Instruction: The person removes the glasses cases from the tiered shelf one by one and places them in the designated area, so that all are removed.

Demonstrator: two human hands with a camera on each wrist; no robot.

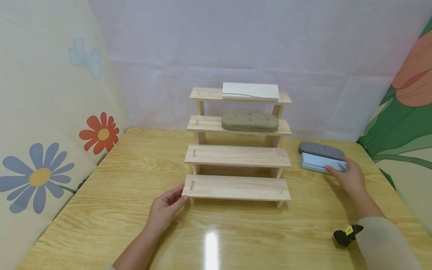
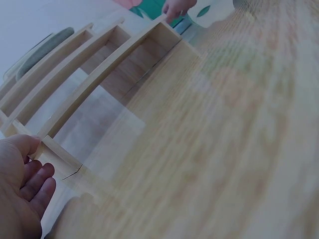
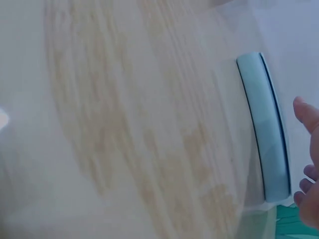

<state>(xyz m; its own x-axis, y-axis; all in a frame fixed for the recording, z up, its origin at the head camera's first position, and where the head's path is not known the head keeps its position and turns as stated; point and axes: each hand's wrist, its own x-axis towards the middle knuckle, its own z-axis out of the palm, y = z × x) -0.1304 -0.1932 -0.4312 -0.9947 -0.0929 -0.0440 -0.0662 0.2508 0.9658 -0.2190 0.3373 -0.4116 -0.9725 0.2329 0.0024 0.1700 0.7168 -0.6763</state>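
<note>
A four-step wooden display stand (image 1: pixel 237 155) stands on the table. My left hand (image 1: pixel 164 210) pinches the left end of its lowest shelf between thumb and fingers; the left wrist view shows the thumb on the shelf's end. On the top shelf lies a white glasses case (image 1: pixel 250 92). The shelf below it bears a grey-green, rounded fabric case (image 1: pixel 249 121). My right hand (image 1: pixel 351 178) is over the right end of a light blue glasses case (image 1: pixel 315 162), thumb extended along its front. In the right wrist view, a gap shows between the thumb and the blue case (image 3: pixel 266 129).
A dark grey rounded case (image 1: pixel 322 149) lies directly behind the blue one. The wood-grain table (image 1: pixel 249 240) extends around the stand. A pale cloth (image 1: pixel 189 45) hangs behind, with flower-printed cloth (image 1: pixel 37 112) at the left and right sides.
</note>
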